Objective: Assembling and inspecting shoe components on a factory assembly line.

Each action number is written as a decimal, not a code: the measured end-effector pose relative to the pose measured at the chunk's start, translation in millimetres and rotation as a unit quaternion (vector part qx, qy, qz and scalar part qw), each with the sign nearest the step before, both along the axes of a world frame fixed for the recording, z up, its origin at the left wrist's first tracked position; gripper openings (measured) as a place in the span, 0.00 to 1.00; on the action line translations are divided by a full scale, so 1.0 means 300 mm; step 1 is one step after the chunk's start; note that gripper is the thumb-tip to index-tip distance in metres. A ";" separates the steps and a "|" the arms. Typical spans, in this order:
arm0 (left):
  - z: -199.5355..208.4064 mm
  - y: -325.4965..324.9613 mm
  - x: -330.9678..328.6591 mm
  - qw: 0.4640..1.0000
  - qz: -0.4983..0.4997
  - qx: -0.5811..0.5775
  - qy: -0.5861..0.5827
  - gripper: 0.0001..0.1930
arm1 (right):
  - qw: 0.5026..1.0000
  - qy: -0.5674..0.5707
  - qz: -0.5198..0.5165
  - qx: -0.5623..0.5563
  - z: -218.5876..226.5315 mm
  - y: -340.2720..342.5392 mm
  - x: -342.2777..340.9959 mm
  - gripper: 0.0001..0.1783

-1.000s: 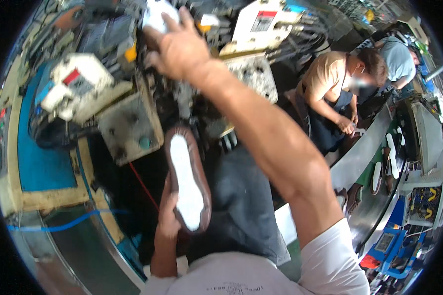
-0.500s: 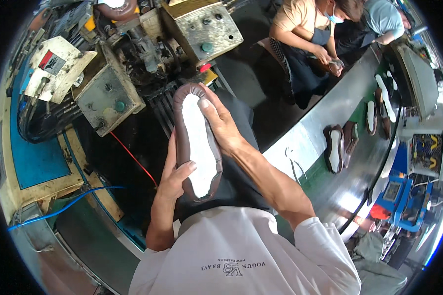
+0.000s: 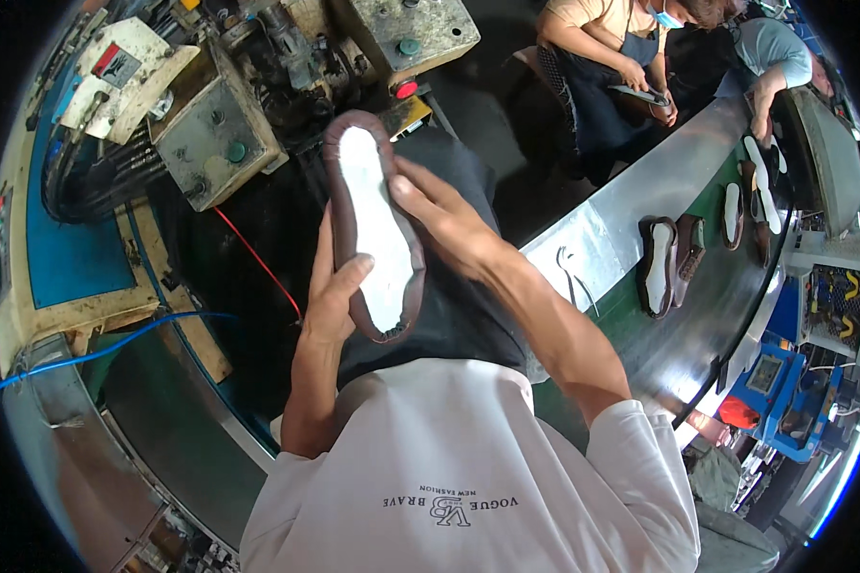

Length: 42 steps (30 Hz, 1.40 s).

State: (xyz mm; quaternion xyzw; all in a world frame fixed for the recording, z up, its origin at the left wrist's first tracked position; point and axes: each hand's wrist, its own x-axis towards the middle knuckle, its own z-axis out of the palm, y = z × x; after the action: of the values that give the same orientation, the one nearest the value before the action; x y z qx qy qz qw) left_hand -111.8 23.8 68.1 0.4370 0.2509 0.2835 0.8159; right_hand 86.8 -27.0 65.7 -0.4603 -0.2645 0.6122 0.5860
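A brown shoe upper (image 3: 374, 229) is held bottom side up in front of me, its white insole facing me and its brown edge folded in all round. My left hand (image 3: 333, 298) grips it low on the left, thumb lying on the white insole and the fingers mostly hidden behind. My right hand (image 3: 441, 212) holds the upper right side, thumb along the brown edge. One rounded end points away toward the machine, the other toward my shirt.
Ahead stands a greasy machine with control boxes (image 3: 222, 143) and a red button (image 3: 405, 89). On the right runs a conveyor (image 3: 621, 358) carrying several shoes (image 3: 657, 267). Beyond it, a masked person (image 3: 607, 81) handles a dark item, and another person (image 3: 772, 59) reaches onto the belt. A blue hose (image 3: 115, 351) lies left.
My right hand has slid from the far end down along the shoe upper's right side. The second person's arm now reaches to the conveyor. My view has shifted slightly.
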 end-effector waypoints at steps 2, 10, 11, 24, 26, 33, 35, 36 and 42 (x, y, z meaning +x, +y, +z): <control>-0.015 -0.010 -0.016 0.999 0.020 -0.034 -0.008 0.53 | 0.990 0.127 0.028 -0.044 0.015 -0.121 -0.051 0.49; -0.041 -0.066 0.014 0.990 0.080 0.064 0.093 0.51 | 0.978 -0.159 -0.072 -0.118 -0.147 -0.228 -0.212 0.42; -0.045 -0.062 0.013 0.988 0.088 0.070 0.106 0.51 | 0.990 -0.042 -0.065 -0.116 -0.140 -0.223 -0.202 0.43; -0.071 -0.085 -0.135 0.977 -0.008 0.104 0.187 0.41 | 0.976 -0.134 0.130 -0.111 0.125 -0.216 -0.036 0.59; 0.053 -0.021 -0.227 0.899 -0.166 0.234 0.330 0.35 | 0.960 -0.215 0.178 -0.028 0.069 -0.246 0.057 0.56; 0.040 0.082 0.111 0.790 -0.310 0.462 0.257 0.42 | 0.903 -0.391 0.178 -0.008 0.004 -0.236 0.266 0.31; -0.046 0.085 0.188 0.761 -0.327 0.480 0.288 0.43 | 0.865 -0.498 0.054 -0.006 -0.093 -0.301 0.317 0.25; -0.070 0.083 0.215 0.747 -0.339 0.485 0.303 0.43 | 0.853 -0.521 -0.029 -0.027 -0.161 -0.371 0.346 0.26; -0.117 0.145 0.337 0.803 -0.317 0.394 0.314 0.29 | 0.644 -0.662 -0.161 -0.348 -0.559 -0.961 0.355 0.36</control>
State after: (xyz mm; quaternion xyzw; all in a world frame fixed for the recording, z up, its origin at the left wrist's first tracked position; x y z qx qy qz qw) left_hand -10.9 67.5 32.9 0.8412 0.2077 -0.0696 0.4944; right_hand 193.4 -315.4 -102.1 -0.9482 -0.2708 0.0872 0.1411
